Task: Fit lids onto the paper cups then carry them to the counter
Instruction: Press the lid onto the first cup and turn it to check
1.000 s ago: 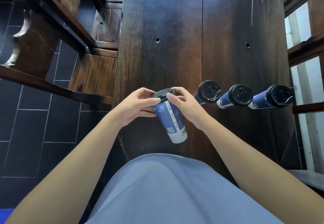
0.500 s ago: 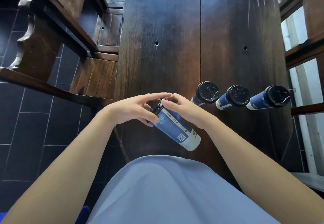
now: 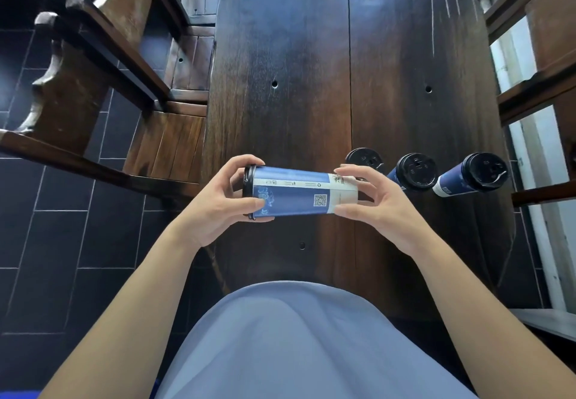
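The blue paper cup (image 3: 299, 194), upright a second earlier, lay sideways above the table (image 3: 280, 86); left hand (image 3: 218, 208) gripped its black lid (image 3: 248, 185) end, right hand (image 3: 377, 205) pinched its base.

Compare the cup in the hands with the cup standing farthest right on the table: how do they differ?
The held cup lies sideways in the air, while the rightmost cup stands upright on the table. The left hand grips the held cup at its lid end and the right hand at its base; nothing touches the rightmost cup. Both are blue with black lids.
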